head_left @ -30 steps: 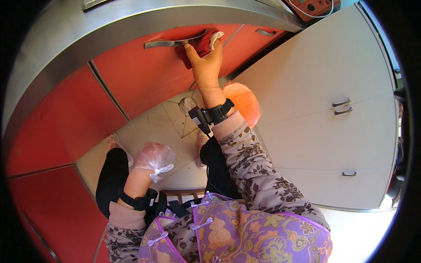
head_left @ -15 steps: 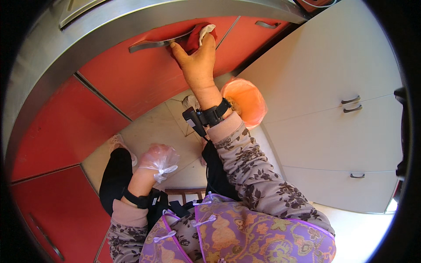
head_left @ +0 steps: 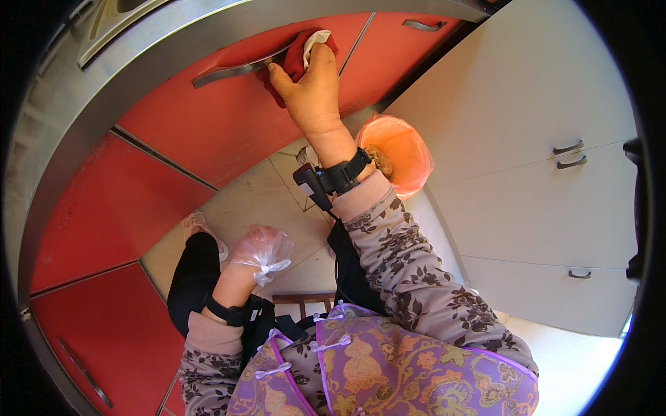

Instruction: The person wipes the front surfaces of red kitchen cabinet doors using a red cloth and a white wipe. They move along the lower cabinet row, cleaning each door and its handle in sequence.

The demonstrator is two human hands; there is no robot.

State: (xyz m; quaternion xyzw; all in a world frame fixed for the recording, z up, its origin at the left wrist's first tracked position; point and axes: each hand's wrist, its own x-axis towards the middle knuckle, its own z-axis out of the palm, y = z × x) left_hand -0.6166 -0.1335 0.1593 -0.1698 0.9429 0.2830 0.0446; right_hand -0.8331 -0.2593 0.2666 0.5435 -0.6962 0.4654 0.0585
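Observation:
My right hand is closed round a red and white cloth at the long metal handle of a red cabinet front. The thumb lies against the handle's right end, and the other fingers are mostly hidden behind the hand and cloth. Low over the floor, my left hand is wrapped in a clear plastic bag knotted near the wrist. The bag blurs its fingers, so I cannot tell how they are held. It touches no cabinet.
A bin with an orange-pink liner and some waste inside stands right of my right wrist. Pale cupboards rise on the right. A metal counter edge curves above the red fronts. Part of a wooden stool shows below me.
The whole view has shifted slightly. My right hand stays with the cloth at the same handle, with only a slight change. The left hand remains low in its bag.

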